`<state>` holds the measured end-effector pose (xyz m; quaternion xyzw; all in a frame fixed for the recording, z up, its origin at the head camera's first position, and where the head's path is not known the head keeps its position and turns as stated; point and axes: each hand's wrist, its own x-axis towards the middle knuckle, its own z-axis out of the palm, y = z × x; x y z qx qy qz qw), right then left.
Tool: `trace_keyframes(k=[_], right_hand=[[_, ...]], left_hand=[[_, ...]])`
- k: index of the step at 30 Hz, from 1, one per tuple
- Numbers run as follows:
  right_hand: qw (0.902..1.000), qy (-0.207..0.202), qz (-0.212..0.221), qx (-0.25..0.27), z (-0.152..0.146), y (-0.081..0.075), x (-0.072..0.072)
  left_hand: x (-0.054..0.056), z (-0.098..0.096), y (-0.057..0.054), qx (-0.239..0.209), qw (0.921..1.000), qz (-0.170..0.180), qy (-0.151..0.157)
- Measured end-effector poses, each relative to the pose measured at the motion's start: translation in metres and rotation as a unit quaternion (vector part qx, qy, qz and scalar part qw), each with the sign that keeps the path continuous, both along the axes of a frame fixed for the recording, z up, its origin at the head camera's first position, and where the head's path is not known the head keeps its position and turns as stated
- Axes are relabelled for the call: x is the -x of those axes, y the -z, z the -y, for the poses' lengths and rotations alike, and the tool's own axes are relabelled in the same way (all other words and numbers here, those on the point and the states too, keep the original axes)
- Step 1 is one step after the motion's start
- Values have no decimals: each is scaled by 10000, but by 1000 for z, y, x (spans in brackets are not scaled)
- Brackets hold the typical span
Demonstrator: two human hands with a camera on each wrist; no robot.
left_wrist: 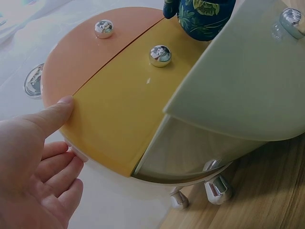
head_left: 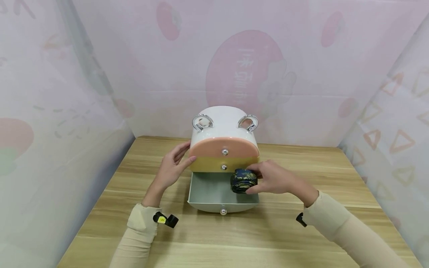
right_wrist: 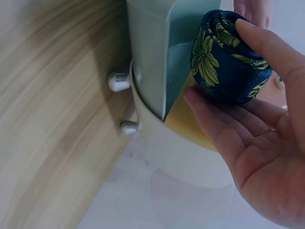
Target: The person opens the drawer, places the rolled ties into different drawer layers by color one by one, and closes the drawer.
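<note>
A small drawer cabinet (head_left: 222, 123) stands on the table, with a white rounded body and coral, yellow and pale green drawers. Its bottom green drawer (head_left: 211, 188) is pulled out. The right hand (head_left: 273, 176) holds a rolled-up necktie (right_wrist: 231, 57), dark blue with yellow-green flowers, between thumb and fingers over the right part of that drawer. My left hand (head_left: 169, 167) rests against the cabinet's left side. Its thumb (left_wrist: 59, 112) touches the front edge by the yellow drawer (left_wrist: 128, 100), while its other fingers lie along the side wall, fairly straight.
Silver ball knobs (head_left: 225, 152) sit on the drawer fronts, and chrome rings (head_left: 202, 122) stick up from the cabinet's top. Short metal feet (left_wrist: 218, 190) support it. The wood-grain table (head_left: 285, 238) is enclosed by printed cloth walls (head_left: 161, 67) behind and at both sides.
</note>
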<state>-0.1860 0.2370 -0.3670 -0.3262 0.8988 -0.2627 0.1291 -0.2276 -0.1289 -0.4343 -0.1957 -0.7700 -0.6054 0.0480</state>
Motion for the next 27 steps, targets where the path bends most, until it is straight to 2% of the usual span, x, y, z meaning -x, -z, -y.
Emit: trace_keyframes(k=[11,14,21,27], right_hand=[[9997,-221,72,45,25,8,1],[9998,-206,81,7,29,11,1],[9993,-119,-305,-152,39,20,0],[9997,-90,-205,-87,44,30,-1]], left_hand=[[1,-2,2,-62,10000,25,25],[1,-3,2,-90,9999,46,43],[1,-4,1,-72,9999,74,24],[1,-4,2,-58,10000,69,3]])
